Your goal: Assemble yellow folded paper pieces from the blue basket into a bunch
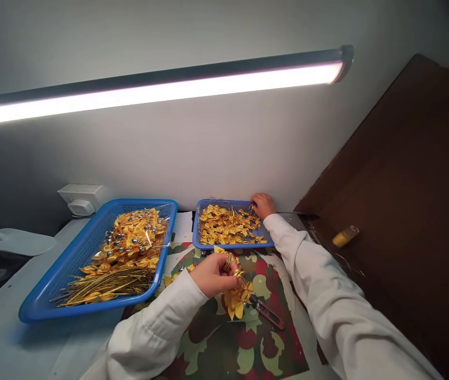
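My left hand (pixel 218 274) is closed around a bunch of gold twist wires, looped between thumb and fingers. Yellow-gold ribbon flowers (pixel 237 303) hang from that bunch over a camouflage-patterned mat (pixel 208 345). My right hand (pixel 263 205) reaches to the back right corner of a small blue basket (pixel 230 246), its fingers curled over the rim; the fingertips are partly hidden. Many gold ribbon bows (pixel 224 221) fill this basket, with thin wires along its back edge. Just right of the hanging flowers lie small thread snips (pixel 268 312) with a dark reddish handle.
At the left, a larger blue basket (pixel 30 311) holds gold flowers with silver beads (pixel 137 232) in clear plastic and a bundle of gold wire ties (pixel 109 285). A brown panel (pixel 407 211) stands right, near a yellow thread spool (pixel 345 236). A tube light (pixel 169 89) crosses above.
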